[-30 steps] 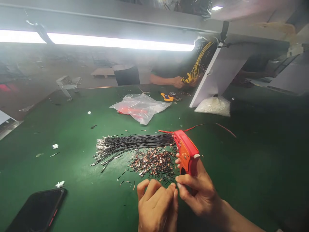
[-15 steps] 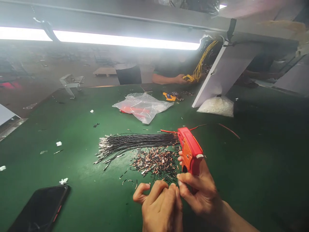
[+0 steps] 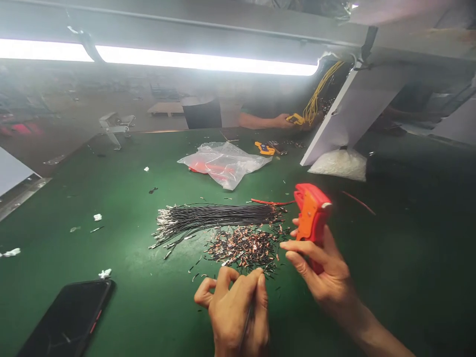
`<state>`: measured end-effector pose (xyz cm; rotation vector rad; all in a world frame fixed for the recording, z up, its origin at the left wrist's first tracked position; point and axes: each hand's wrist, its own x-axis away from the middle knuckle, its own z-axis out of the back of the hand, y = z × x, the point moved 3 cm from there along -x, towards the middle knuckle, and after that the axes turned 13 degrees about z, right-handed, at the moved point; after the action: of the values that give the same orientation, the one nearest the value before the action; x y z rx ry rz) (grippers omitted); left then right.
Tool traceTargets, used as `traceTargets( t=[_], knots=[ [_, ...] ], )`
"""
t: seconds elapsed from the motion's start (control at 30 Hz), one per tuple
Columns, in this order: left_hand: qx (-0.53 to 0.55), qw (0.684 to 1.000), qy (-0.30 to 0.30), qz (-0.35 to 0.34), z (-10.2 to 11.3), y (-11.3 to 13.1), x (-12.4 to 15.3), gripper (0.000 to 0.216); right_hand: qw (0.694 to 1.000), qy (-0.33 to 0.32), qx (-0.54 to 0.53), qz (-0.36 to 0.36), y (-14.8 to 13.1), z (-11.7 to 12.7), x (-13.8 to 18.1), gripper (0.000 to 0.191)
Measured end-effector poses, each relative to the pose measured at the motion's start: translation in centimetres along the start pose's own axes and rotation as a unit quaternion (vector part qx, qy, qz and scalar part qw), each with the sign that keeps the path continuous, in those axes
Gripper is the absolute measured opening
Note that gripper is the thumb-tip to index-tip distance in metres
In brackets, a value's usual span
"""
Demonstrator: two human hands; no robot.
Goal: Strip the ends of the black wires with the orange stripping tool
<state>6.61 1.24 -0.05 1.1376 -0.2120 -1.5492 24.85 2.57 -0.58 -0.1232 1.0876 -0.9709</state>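
A red and orange wire stripper (image 3: 312,215) is held upright in my right hand (image 3: 329,272), its jaws towards the far side of the bench. Thumb and index finger of that hand point left, their tips close together, with nothing visible between them. My left hand (image 3: 236,310) is closed in a pinch on what looks like a thin black wire (image 3: 247,322), mostly hidden by the fingers. Just beyond it lies a heap of short black and copper-coloured wire scraps (image 3: 245,245). Behind the heap rests a bundle of black wires (image 3: 223,214) with metal terminals at the left ends.
A phone (image 3: 67,317) lies at the front left. Farther back are a clear plastic bag (image 3: 226,161) over something red, a yellow stripper (image 3: 265,148) and a bag of white pieces (image 3: 340,164). Across the bench, another person's hand (image 3: 282,121) holds a yellow tool.
My right hand has moved right with the wire stripper, away from my left hand. My left hand has shifted slightly left, still pinched. The view has turned a little.
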Motion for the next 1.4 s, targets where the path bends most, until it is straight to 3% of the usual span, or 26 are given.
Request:
traceTargets(
  t=[0.17, 0.57, 0.7, 1.0, 1.4],
  knots=[
    [-0.014, 1.0, -0.004, -0.016, -0.5, -0.5, 0.2, 0.016, 0.997, -0.055, -0.047, 0.038, -1.4, -1.2, 0.0, 0.029],
    [-0.009, 0.998, -0.047, -0.039, -0.9, -0.3, 1.1, 0.021, 0.997, -0.051, -0.026, 0.056, -1.8, -1.2, -0.1, 0.022],
    [0.023, 0.999, -0.024, -0.021, -0.9, -0.4, 1.3, 0.02, 0.995, -0.06, -0.039, 0.068, -1.6, -1.2, 0.5, 0.028],
    [0.049, 0.998, -0.009, 0.036, -1.3, -0.8, 1.7, 0.018, 0.982, -0.089, 0.029, 0.167, -1.5, -2.1, 2.0, 0.026],
    [0.035, 0.999, -0.024, 0.008, -1.9, -0.3, 2.3, 0.027, 0.988, -0.067, 0.056, 0.131, -1.1, -2.5, 2.4, 0.02]
  ],
)
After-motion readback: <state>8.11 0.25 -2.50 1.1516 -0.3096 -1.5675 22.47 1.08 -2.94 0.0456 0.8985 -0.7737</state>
